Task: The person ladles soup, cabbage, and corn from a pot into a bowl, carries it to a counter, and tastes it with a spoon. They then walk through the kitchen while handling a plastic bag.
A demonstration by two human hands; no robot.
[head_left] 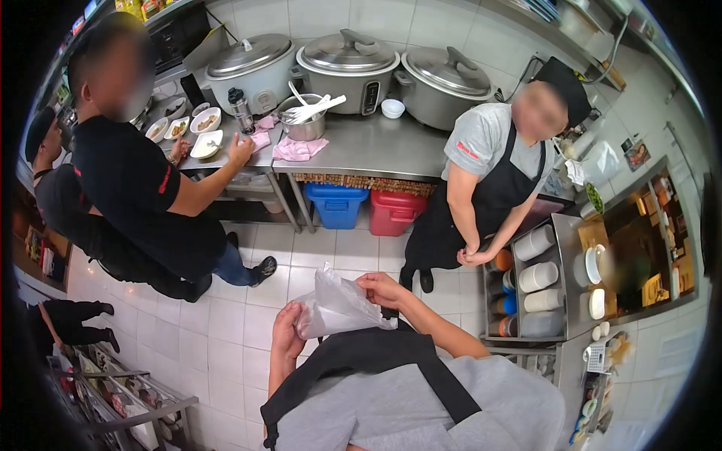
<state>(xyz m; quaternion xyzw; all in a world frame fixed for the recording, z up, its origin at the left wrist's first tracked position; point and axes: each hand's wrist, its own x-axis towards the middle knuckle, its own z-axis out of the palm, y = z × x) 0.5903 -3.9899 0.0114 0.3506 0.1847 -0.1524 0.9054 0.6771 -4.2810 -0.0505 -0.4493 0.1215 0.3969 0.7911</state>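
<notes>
A clear plastic bag (337, 304) with something whitish inside hangs in front of my apron, between my two hands. My left hand (286, 331) grips its left side, fingers curled round the plastic. On the other side, my right hand (380, 289) pinches the bag's upper right edge between thumb and fingers. The bag's top stands up in a crumpled peak. What exactly it contains is too blurred to tell.
A steel counter (376, 146) along the wall bears several large rice cookers (348, 71) and a pot of white utensils (303, 124). Blue (337, 204) and red bins (392, 210) stand below. Co-workers stand left (143, 173) and right (492, 165), beside a rack of containers (538, 274).
</notes>
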